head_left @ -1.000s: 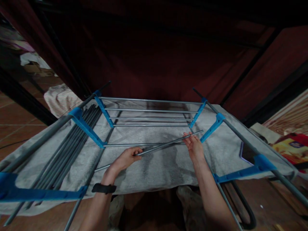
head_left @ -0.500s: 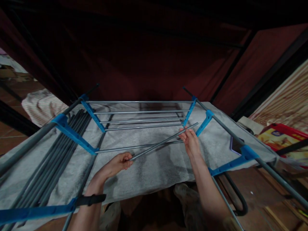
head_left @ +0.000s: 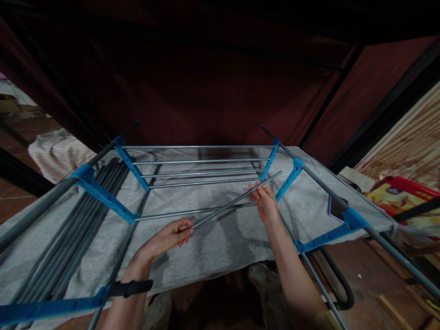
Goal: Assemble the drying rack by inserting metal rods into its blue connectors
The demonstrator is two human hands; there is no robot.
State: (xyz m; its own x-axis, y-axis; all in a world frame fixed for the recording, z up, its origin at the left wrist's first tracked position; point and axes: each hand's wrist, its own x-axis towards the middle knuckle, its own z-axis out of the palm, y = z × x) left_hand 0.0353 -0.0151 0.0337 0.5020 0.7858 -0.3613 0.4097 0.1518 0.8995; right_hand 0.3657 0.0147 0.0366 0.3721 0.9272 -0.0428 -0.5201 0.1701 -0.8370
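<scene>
A thin grey metal rod (head_left: pixel 231 204) runs slantwise between both my hands, above a grey towel (head_left: pixel 213 238). My left hand (head_left: pixel 170 237) pinches its near end with the fingers closed. My right hand (head_left: pixel 264 201) grips it close to the far end, next to a blue plastic bracket (head_left: pixel 287 183). The rod lies across a drying rack frame (head_left: pixel 202 160) of grey rails and blue brackets. One rail (head_left: pixel 182 212) sits fitted just behind the held rod, with several more farther back.
A bundle of loose grey rods (head_left: pixel 79 229) lies on the towel at the left. A phone (head_left: pixel 337 208) rests at the towel's right edge. A red box (head_left: pixel 402 197) sits on the floor at the right. A striped cloth (head_left: pixel 55 153) lies far left. Dark red fabric hangs behind.
The camera has swung slightly right. Both hands have kept hold of the rod, and the left hand has slid to its very end.
</scene>
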